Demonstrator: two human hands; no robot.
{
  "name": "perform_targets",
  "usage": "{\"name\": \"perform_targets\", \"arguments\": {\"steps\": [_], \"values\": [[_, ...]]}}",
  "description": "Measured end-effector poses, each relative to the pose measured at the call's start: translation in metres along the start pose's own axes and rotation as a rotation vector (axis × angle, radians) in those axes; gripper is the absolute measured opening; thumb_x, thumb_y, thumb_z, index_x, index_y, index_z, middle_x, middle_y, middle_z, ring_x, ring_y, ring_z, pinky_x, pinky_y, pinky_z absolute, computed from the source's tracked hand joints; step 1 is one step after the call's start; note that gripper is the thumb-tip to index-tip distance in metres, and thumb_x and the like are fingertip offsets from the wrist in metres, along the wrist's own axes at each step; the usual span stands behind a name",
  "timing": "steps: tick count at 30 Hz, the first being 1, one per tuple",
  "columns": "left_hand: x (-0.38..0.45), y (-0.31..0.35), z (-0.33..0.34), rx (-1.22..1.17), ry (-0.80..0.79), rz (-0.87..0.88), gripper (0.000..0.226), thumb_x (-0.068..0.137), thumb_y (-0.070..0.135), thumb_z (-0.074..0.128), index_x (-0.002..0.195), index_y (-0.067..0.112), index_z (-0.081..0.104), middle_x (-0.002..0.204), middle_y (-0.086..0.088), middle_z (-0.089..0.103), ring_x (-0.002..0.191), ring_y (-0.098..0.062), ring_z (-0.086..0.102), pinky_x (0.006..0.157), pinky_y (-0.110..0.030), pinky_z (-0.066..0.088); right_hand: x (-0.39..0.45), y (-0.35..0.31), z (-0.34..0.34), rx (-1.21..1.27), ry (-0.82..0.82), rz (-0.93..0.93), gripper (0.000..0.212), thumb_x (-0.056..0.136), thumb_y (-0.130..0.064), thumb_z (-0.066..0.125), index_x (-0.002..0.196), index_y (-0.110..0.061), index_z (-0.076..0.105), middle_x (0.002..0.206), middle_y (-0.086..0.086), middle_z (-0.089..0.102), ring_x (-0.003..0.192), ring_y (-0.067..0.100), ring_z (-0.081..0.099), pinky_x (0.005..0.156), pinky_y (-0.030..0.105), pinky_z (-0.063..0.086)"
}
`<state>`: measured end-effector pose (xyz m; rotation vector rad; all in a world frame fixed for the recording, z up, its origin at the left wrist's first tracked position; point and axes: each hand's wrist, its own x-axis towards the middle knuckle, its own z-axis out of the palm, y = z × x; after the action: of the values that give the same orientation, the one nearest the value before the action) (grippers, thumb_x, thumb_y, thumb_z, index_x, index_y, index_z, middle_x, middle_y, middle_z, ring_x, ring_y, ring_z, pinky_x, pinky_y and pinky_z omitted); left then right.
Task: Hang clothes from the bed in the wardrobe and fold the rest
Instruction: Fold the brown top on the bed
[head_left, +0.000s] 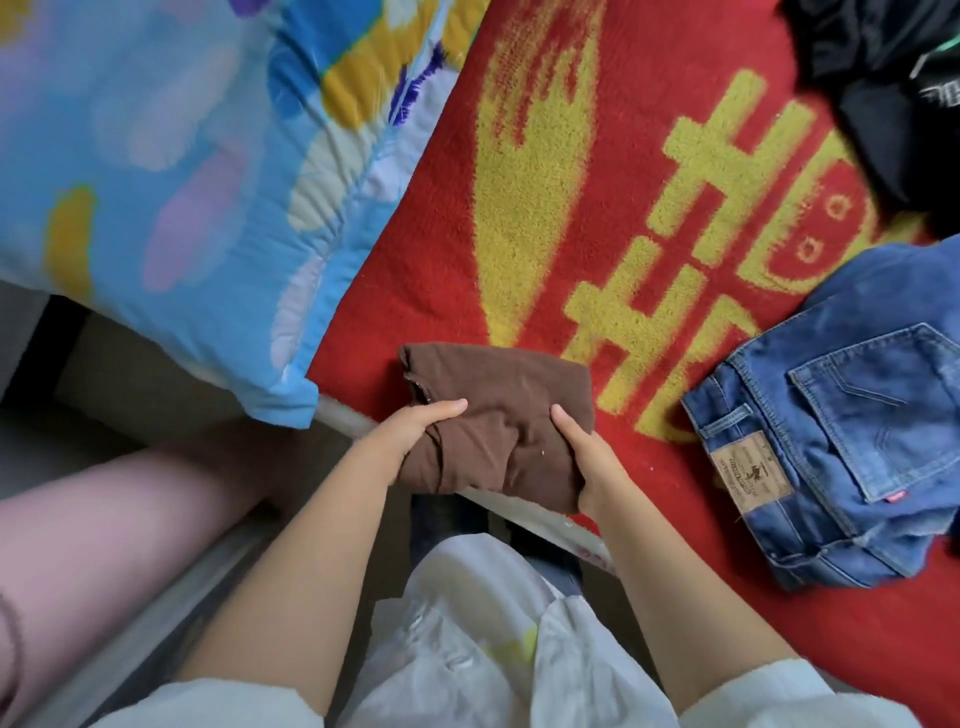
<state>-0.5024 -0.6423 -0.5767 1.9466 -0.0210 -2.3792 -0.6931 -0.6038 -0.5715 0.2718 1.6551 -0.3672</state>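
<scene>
Both hands' fingers pinch the folded brown garment at the bed edge.

The person wears a white, loose top with short sleeves that end above the elbows, leaving both forearms bare. Faint yellow-green marks show on its front. The left hand and right hand carry no rings or watch.

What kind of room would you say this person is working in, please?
Most likely a bedroom: a red and yellow fleece blanket covers a bed, with a blue patterned quilt and folded blue denim jeans on it.
</scene>
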Motion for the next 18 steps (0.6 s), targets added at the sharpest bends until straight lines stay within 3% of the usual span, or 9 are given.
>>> {"name": "perform_targets", "arguments": {"steps": [2,4,6,8,10,12,16,18], "values": [[-0.012,-0.029,-0.002,-0.034,0.016,0.025,0.015,0.086,0.018,0.059,0.089,0.005,0.066,0.07,-0.006,0.072,0.066,-0.019,0.068,0.073,-0.03,0.051,-0.008,0.016,-0.021,-0.005,-0.109,0.024,0.04,0.079,-0.029,0.069,0.114,-0.013,0.058,0.09,0.009,0.069,0.073,0.023,0.067,0.055,0.03,0.054],[-0.025,-0.053,-0.001,-0.081,0.016,0.09,0.015,0.085,0.015,0.059,0.092,0.004,0.066,0.071,-0.007,0.072,0.069,-0.02,0.067,0.079,-0.031,0.05,-0.015,0.025,-0.036,-0.006,-0.194,-0.037,0.028,0.083,-0.018,0.064,0.11,-0.02,0.055,0.087,0.006,0.068,0.068,0.02,0.066,0.054,0.031,0.055],[-0.045,-0.081,0.005,-0.159,-0.01,0.149,0.015,0.087,0.01,0.054,0.085,0.004,0.067,0.07,-0.007,0.071,0.062,-0.017,0.068,0.076,-0.029,0.052,-0.03,0.032,-0.047,-0.014,-0.312,-0.142,0.036,0.08,-0.007,0.062,0.111,-0.024,0.051,0.091,0.005,0.067,0.069,0.019,0.067,0.059,0.033,0.057],[-0.07,-0.108,0.008,-0.241,-0.023,0.211,0.031,0.091,0.007,0.048,0.07,0.006,0.072,0.067,-0.006,0.071,0.057,-0.015,0.068,0.063,-0.023,0.055,-0.052,0.037,-0.05,-0.073,-0.435,-0.258,0.057,0.066,0.0,0.069,0.115,-0.021,0.049,0.096,0.006,0.066,0.071,0.017,0.068,0.061,0.032,0.058],[-0.101,-0.136,0.006,-0.311,-0.021,0.296,0.032,0.086,0.005,0.055,0.061,0.009,0.074,0.068,-0.004,0.072,0.058,-0.013,0.068,0.06,-0.021,0.055,-0.077,0.044,-0.048,-0.179,-0.537,-0.345,0.058,0.059,-0.002,0.066,0.112,-0.02,0.051,0.095,0.006,0.065,0.072,0.015,0.068,0.059,0.029,0.057],[-0.136,-0.169,-0.004,-0.394,0.023,0.379,0.01,0.07,0.007,0.065,0.067,0.01,0.074,0.069,-0.001,0.072,0.061,-0.011,0.068,0.061,-0.019,0.055,-0.108,0.054,-0.038,-0.277,-0.632,-0.38,0.051,0.058,-0.006,0.066,0.104,-0.023,0.052,0.092,0.004,0.066,0.07,0.013,0.069,0.057,0.027,0.055],[-0.19,-0.242,-0.034,-0.565,0.153,0.559,0.03,0.058,0.014,0.061,0.088,0.01,0.063,0.07,0.003,0.072,0.063,-0.008,0.068,0.059,-0.017,0.054,-0.153,0.093,-0.006,-0.556,-0.758,-0.427,0.084,0.029,-0.022,0.092,0.104,-0.023,0.053,0.095,0.005,0.067,0.079,0.019,0.068,0.064,0.033,0.056],[-0.219,-0.289,-0.051,-0.663,0.185,0.644,0.031,0.06,0.013,0.061,0.091,0.01,0.062,0.073,0.004,0.072,0.065,-0.008,0.069,0.06,-0.017,0.055,-0.178,0.129,0.017,-0.675,-0.831,-0.439,0.068,0.043,-0.012,0.083,0.104,-0.022,0.054,0.096,0.005,0.066,0.081,0.019,0.066,0.066,0.033,0.057]]}}
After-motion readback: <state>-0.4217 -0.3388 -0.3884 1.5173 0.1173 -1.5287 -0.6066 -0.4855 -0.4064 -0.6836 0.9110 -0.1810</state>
